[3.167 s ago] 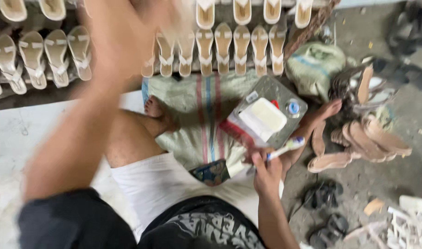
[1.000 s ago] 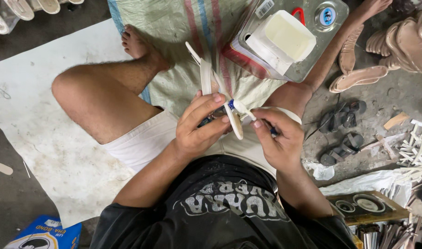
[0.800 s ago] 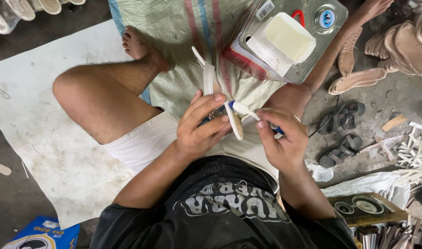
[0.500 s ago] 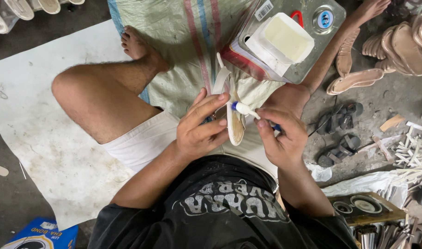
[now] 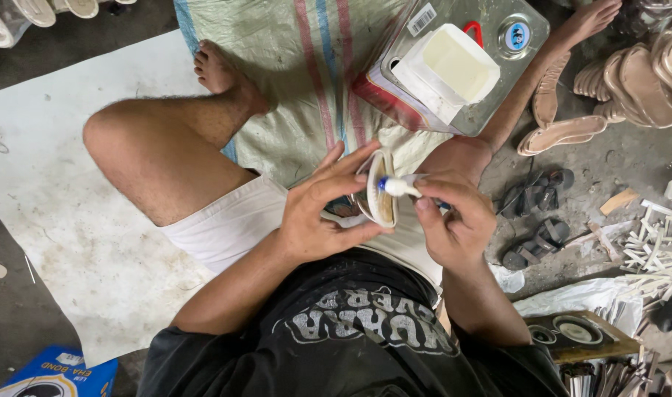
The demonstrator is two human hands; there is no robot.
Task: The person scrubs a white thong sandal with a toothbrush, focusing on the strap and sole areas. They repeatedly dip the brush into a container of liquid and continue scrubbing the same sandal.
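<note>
Turned since half a second ago, the sandal sole now stands edge-up over the lap, clasped in the left hand; the right hand pinches a brush on it; short, even strokes along the rim should serve best.

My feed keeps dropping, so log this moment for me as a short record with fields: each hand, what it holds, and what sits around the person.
left hand: left hand holds a sandal sole on edge, fingers spread around it
right hand: right hand pinches a small white brush, tip against the sole
posture: seated on a woven sack, knees apart
ahead: metal tin with a white tub resting on it
far right: tan soles piled on the floor
grip: both closed on their items
</note>
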